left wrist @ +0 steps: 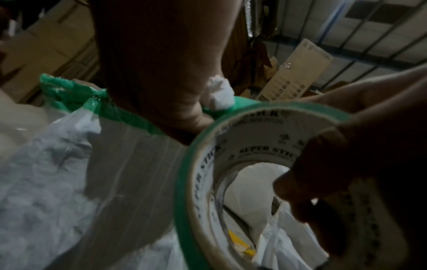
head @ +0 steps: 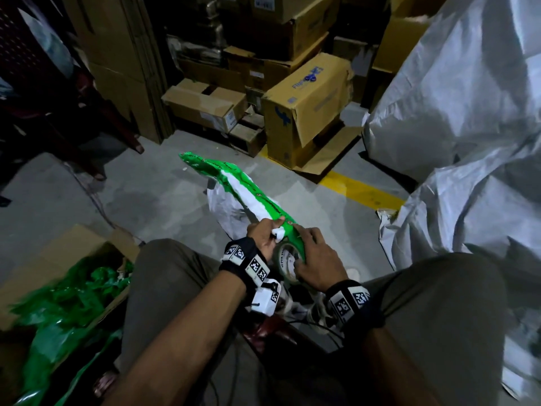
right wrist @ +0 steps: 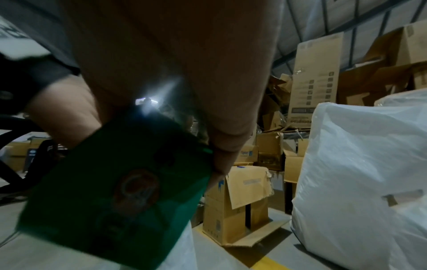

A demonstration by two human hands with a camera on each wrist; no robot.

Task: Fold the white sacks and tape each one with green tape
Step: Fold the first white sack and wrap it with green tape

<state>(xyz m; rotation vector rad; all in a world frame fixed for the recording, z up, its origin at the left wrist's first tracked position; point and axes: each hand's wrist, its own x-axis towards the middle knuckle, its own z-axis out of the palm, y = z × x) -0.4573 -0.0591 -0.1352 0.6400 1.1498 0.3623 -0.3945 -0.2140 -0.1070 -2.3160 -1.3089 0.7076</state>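
Observation:
A rolled white sack (head: 234, 197), bound lengthwise with green tape (head: 257, 194), slants up and away from my lap over the floor. My left hand (head: 268, 234) grips its near end, where a white tuft (left wrist: 219, 93) pokes out past the fingers. My right hand (head: 307, 256) holds the green tape roll (head: 288, 259) against that end; in the left wrist view a finger (left wrist: 298, 182) hooks into the roll's core (left wrist: 242, 157). The right wrist view shows my right hand (right wrist: 196, 82) above a dark stretch of green tape (right wrist: 110, 182).
An open cardboard box (head: 38, 259) with crumpled green tape scraps stands at my left knee. Large white sacks (head: 456, 136) pile up on the right. Cardboard boxes (head: 304, 109) crowd the back, behind a yellow floor line (head: 363, 190). A dark chair (head: 73, 121) stands far left.

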